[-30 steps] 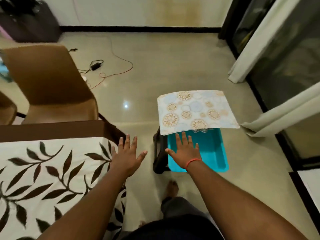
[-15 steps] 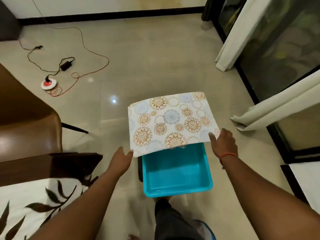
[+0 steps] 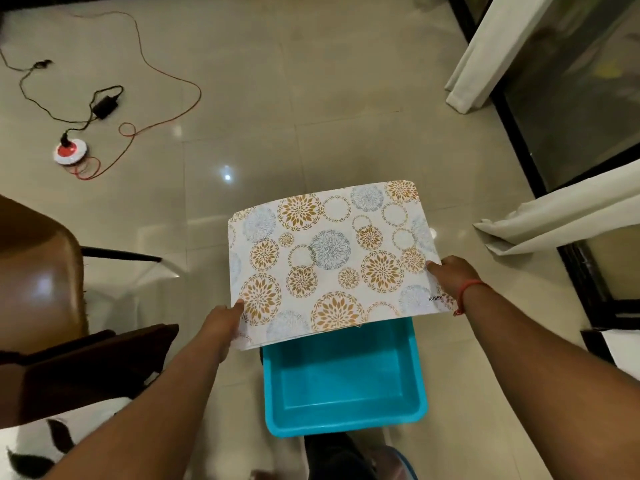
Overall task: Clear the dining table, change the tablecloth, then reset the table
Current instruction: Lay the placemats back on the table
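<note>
From the head camera, the surroundings come first. A pale glossy tiled floor [image 3: 311, 109] fills most of the frame. At the upper left a round red-and-white plug socket [image 3: 71, 153] lies on it among a tangle of thin black and orange cables [image 3: 162, 77], with a small black power adapter [image 3: 105, 102] on the line. A brown moulded chair [image 3: 36, 271] stands at the left edge, and below it the dark wooden table corner [image 3: 93, 365] shows, with a white tablecloth printed with dark leaves [image 3: 38, 441] beside it at the bottom left. On the right, cream curtains [image 3: 485, 53] hang in front of dark glass doors [image 3: 581, 98].

Low in the middle sits a turquoise rectangular plastic tub [image 3: 343, 386]; its far part is hidden by what the hands hold above it.

That is a stack of white flexible placemats printed with gold and blue floral circles [image 3: 329, 258], held flat over the tub's far end, bowing slightly. The left hand [image 3: 223, 318] pinches the near left corner, thumb on top and the other fingers out of sight underneath. The right hand [image 3: 450, 277], with a red thread bracelet [image 3: 467, 291] at the wrist, grips the right edge, fingertips curled onto the printed face.
</note>
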